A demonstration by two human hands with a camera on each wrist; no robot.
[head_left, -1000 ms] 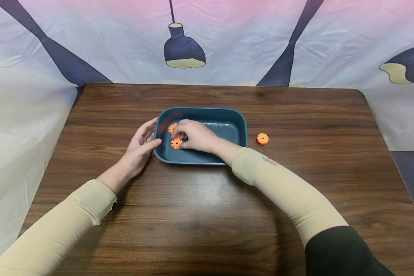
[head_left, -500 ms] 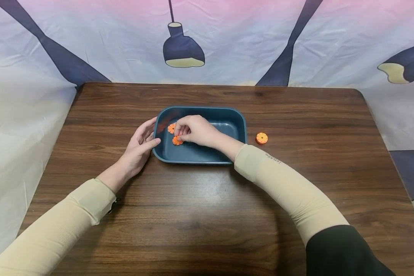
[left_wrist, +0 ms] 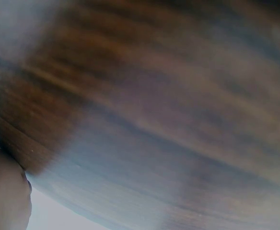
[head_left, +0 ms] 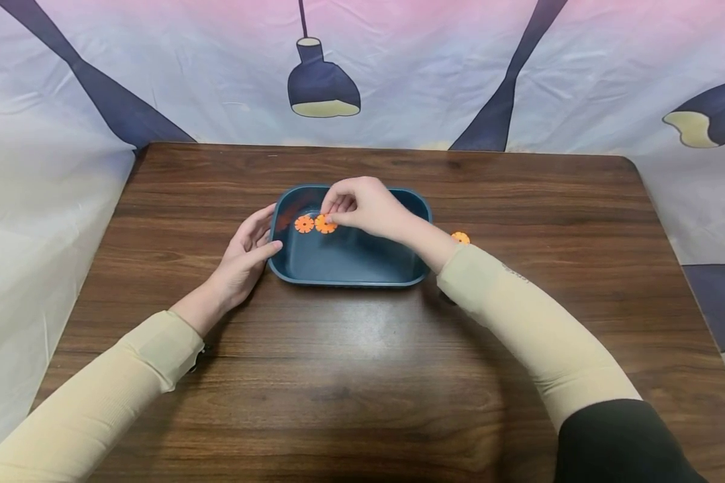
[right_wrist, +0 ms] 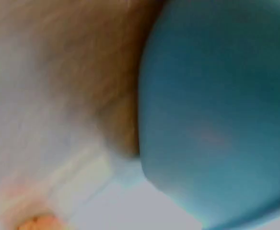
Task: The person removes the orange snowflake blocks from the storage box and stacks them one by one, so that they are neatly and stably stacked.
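In the head view my right hand (head_left: 368,206) pinches an orange notched disc (head_left: 325,224) between thumb and fingers, over the dark teal plastic box (head_left: 350,284). A second orange notched disc (head_left: 304,224) lies inside the box at its left end, just left of the held one. At the box's left end my left hand (head_left: 242,258) holds the wall, thumb at the rim and fingers along the outside. Blurred in the right wrist view are the box (right_wrist: 212,96) and an orange piece (right_wrist: 41,223) at the bottom edge.
Right of the box, more orange notched discs (head_left: 460,237) sit on the wooden table (head_left: 314,362), partly hidden by my right forearm. Behind the table hangs a printed cloth (head_left: 399,80). The left wrist view gives mostly blurred wood grain.
My right hand has moved up and to the right, bringing the pinched disc away from the box's near left part. My left hand has stayed on the box.
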